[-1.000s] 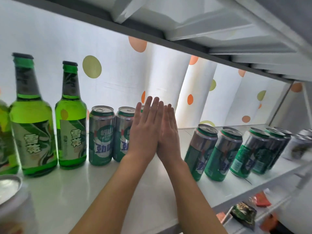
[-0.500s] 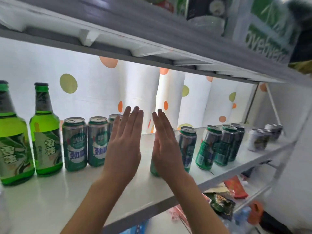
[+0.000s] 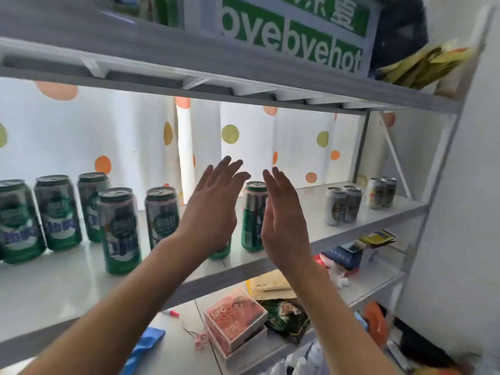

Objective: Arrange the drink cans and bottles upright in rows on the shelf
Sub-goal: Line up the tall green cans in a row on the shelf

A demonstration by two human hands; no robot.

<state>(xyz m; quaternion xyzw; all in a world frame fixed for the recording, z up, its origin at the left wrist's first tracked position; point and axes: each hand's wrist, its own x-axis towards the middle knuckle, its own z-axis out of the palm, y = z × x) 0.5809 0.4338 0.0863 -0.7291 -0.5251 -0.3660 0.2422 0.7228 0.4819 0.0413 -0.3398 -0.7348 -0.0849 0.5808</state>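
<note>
A white curtain (image 3: 130,136) dotted with orange and yellow-green spots hangs behind a grey metal rack, lit from behind. The middle shelf (image 3: 62,290) carries the drink cans, all upright. At nine o'clock from the hands stand five green cans (image 3: 119,230): three in a back row and two set nearer the front edge, the front pair apart from each other. A sixth green can (image 3: 251,216) stands between the two hands, its top showing between the fingertips, and the foot of a seventh green can (image 3: 220,251) peeks out under the left wrist; the rest of it is hidden. At three o'clock, well apart from these, a cluster of silver cans (image 3: 342,205) stands mid-shelf, three tops countable, and farther toward the rack's post two more pale cans (image 3: 381,192) stand side by side. The left hand (image 3: 213,212) and the right hand (image 3: 284,220) are raised with palms facing each other, fingers straight and loosely spread, holding nothing; whether either palm touches a can cannot be told. On the shelf above, at twelve o'clock, sits a green-and-white printed box (image 3: 295,31). On the shelf below, at six o'clock, lie an orange carton (image 3: 234,320), pink scissors (image 3: 198,338) and crumpled wrappers (image 3: 286,315).
</note>
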